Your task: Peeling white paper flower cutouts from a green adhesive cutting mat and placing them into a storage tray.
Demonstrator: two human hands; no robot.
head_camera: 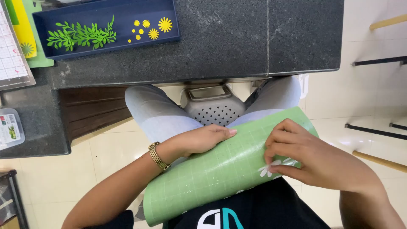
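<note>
Left hand flat, fingers together, steadying green mat; right hand fingertips pinching white flower cutout, partly peeled. Finished leaves, yellow flowers in blue tray.

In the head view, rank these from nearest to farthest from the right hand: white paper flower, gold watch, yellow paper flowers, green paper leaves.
1. white paper flower, under the right hand fingertips.
2. gold watch, on the left wrist.
3. yellow paper flowers, in the blue tray on the counter.
4. green paper leaves, tray's left part.
</note>
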